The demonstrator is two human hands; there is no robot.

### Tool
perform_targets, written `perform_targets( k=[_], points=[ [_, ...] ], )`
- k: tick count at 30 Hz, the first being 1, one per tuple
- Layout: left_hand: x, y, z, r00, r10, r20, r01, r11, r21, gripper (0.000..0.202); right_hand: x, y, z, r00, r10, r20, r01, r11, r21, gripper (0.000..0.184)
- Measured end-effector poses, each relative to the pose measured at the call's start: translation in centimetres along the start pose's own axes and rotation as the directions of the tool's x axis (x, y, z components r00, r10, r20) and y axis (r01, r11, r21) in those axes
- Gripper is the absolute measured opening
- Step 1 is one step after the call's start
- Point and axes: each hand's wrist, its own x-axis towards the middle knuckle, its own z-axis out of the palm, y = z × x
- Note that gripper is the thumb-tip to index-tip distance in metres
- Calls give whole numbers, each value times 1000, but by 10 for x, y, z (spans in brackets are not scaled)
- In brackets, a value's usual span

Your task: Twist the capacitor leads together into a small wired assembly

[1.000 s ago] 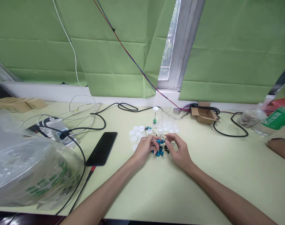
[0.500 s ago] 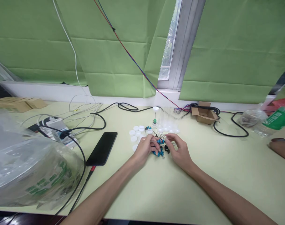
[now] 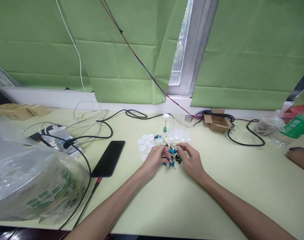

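Observation:
A small heap of blue electronic components with thin wire leads lies on the pale green table. My left hand is curled at the heap's left side, fingers pinched on a thin wire lead. My right hand sits at the heap's right, fingertips closed over the blue parts. Several white round caps lie just beyond my left hand. A small green part on a white stand stands behind the heap, next to clear vials.
A black phone lies left of my hands, with black cables and a white device beyond it. A large clear plastic bag fills the left edge. A small open cardboard box and another person's hand are at the right.
My hands have drawn slightly closer together over the blue components. Everything else on the table stays where it was.

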Motion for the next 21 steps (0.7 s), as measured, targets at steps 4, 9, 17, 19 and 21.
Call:
perform_targets(
  k=[4, 9, 17, 19, 21],
  points=[
    [-1, 0, 0, 999, -3, 33, 3, 1000, -8, 15, 0, -1, -1, 1000, 22, 6, -22, 1000, 10, 19],
    [0, -2, -2, 996, -6, 90, 6, 1000, 0, 20, 1, -2, -1, 1000, 16, 10, -16, 1000, 4, 20],
    [2, -4, -4, 994, 6, 112, -4, 1000, -21, 28, 0, 0, 0, 1000, 22, 19, -22, 1000, 7, 20],
    [1, -3, -4, 992, -1, 125, 1, 1000, 1, 32, 0, 0, 0, 999, 24, 23, -24, 1000, 7, 20],
    [0, -2, -3, 990, -7, 141, 3, 1000, 27, 35, 0, -1, 0, 999, 27, 27, -27, 1000, 5, 21]
  ],
)
